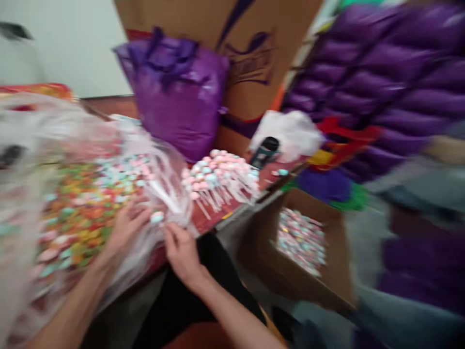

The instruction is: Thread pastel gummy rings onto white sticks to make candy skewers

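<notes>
The view is smeared by motion. My right hand (182,252) is closed in a pinch beside a small pale-blue and pink candy (157,217), which looks like a lollipop head; its stick is hidden or blurred. Just left of that candy, my left hand (127,225) reaches over the loose candies (87,208), fingers stretched and slightly bent, with nothing clear in them. Those candies are orange, green, pink and blue, spread on clear plastic (169,194). To the right lies a pile of pink and blue lollipops (218,172), white sticks pointing towards me.
A purple bag (178,102) stands behind the pile, against a large cardboard box (290,29). Near the table's right end are a dark cylinder (265,151) and a white bag (290,133). Below it sits an open carton (336,252) of candies. Purple packs (381,63) are stacked right.
</notes>
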A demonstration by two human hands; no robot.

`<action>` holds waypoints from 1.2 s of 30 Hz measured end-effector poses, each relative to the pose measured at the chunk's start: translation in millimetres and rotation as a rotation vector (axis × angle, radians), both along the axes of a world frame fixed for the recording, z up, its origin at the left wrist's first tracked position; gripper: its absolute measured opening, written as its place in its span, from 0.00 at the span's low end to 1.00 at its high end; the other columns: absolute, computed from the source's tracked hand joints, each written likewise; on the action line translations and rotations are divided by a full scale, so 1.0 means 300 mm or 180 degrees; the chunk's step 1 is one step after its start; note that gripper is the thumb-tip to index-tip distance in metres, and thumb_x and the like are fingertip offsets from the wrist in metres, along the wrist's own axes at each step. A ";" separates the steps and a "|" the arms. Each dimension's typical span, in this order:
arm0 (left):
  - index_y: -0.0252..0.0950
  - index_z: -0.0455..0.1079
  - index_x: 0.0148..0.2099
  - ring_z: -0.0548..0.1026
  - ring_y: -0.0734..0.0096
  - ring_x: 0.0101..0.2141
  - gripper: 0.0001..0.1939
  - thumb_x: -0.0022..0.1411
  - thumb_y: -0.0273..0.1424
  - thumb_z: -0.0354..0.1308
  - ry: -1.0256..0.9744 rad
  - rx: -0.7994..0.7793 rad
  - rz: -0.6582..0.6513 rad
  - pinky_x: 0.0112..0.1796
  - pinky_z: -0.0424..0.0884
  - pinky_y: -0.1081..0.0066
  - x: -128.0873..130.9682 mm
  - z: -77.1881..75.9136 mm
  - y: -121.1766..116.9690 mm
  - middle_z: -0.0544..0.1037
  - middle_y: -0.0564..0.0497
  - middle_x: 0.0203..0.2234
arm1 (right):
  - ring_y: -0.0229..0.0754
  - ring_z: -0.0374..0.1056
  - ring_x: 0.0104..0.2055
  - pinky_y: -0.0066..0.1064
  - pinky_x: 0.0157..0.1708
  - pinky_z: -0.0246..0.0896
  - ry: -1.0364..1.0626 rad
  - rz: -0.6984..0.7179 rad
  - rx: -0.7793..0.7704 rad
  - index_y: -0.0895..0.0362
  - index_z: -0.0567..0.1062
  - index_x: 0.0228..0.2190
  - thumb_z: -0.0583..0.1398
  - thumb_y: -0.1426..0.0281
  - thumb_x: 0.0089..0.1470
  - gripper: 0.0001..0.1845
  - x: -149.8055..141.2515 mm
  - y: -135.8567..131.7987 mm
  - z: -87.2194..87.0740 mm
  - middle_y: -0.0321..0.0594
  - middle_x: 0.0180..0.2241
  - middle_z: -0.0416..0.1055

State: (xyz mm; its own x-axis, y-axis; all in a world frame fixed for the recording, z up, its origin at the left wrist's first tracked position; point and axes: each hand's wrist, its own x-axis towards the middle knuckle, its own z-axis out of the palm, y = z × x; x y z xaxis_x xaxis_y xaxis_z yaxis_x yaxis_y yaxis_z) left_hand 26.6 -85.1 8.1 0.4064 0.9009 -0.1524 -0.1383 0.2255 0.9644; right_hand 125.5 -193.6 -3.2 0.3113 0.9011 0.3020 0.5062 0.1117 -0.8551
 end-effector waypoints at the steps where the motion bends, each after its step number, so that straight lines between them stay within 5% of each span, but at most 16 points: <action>1: 0.37 0.68 0.49 0.79 0.68 0.35 0.27 0.50 0.39 0.73 0.0025 -0.0090 0.0129 0.37 0.74 0.70 -0.048 0.010 -0.001 0.79 0.52 0.33 | 0.35 0.65 0.27 0.25 0.30 0.59 0.0303 0.0081 0.0043 0.56 0.75 0.31 0.51 0.68 0.67 0.16 -0.017 0.015 -0.009 0.33 0.26 0.70; 5: 0.37 0.67 0.44 0.79 0.71 0.32 0.27 0.46 0.38 0.75 -0.0306 -0.0359 -0.0082 0.34 0.71 0.75 -0.040 0.014 -0.023 0.78 0.54 0.27 | 0.34 0.54 0.22 0.25 0.24 0.51 0.0732 0.0206 -0.0057 0.55 0.69 0.27 0.52 0.65 0.66 0.16 0.009 0.032 -0.036 0.30 0.20 0.58; 10: 0.36 0.69 0.45 0.77 0.72 0.31 0.23 0.51 0.41 0.71 -0.0305 -0.0118 -0.0029 0.34 0.72 0.73 -0.029 0.000 -0.016 0.79 0.50 0.32 | 0.34 0.54 0.22 0.25 0.24 0.51 0.0438 0.0023 -0.0113 0.55 0.70 0.27 0.52 0.63 0.66 0.17 0.063 0.023 -0.036 0.30 0.20 0.57; 13: 0.35 0.72 0.46 0.76 0.72 0.30 0.16 0.60 0.39 0.63 0.0381 0.0530 0.0595 0.33 0.71 0.73 -0.098 0.007 0.069 0.80 0.49 0.36 | 0.34 0.54 0.21 0.25 0.23 0.51 0.0079 -0.0058 -0.0128 0.56 0.73 0.29 0.53 0.63 0.65 0.16 0.085 0.030 -0.040 0.30 0.19 0.60; 16: 0.34 0.76 0.43 0.72 0.71 0.27 0.12 0.63 0.32 0.54 0.1613 0.1289 0.0858 0.31 0.67 0.72 -0.146 0.020 0.203 0.77 0.51 0.28 | 0.34 0.54 0.20 0.26 0.24 0.52 -0.0187 -0.0079 -0.0032 0.57 0.74 0.30 0.52 0.64 0.66 0.17 0.093 0.035 -0.059 0.31 0.20 0.62; 21: 0.35 0.78 0.45 0.75 0.62 0.40 0.17 0.64 0.25 0.48 0.3628 0.2121 0.0186 0.43 0.68 0.68 -0.087 0.005 0.385 0.78 0.45 0.36 | 0.35 0.58 0.21 0.26 0.26 0.55 -0.0380 -0.0123 0.0067 0.57 0.75 0.31 0.51 0.65 0.67 0.17 0.089 0.032 -0.091 0.33 0.21 0.64; 28: 0.34 0.73 0.49 0.73 0.58 0.43 0.17 0.62 0.22 0.49 0.4172 0.2096 -0.0084 0.43 0.68 0.65 -0.022 -0.009 0.404 0.74 0.40 0.45 | 0.37 0.62 0.24 0.26 0.28 0.56 -0.0567 -0.0100 0.0192 0.57 0.73 0.31 0.49 0.68 0.68 0.18 0.087 0.029 -0.099 0.35 0.23 0.65; 36: 0.33 0.71 0.50 0.75 0.62 0.42 0.15 0.63 0.23 0.49 0.4413 0.2082 -0.0074 0.42 0.68 0.69 -0.034 0.040 0.407 0.76 0.41 0.45 | 0.37 0.63 0.23 0.27 0.27 0.55 -0.0433 -0.0150 0.0259 0.56 0.73 0.31 0.48 0.70 0.68 0.17 0.073 0.030 -0.093 0.35 0.22 0.66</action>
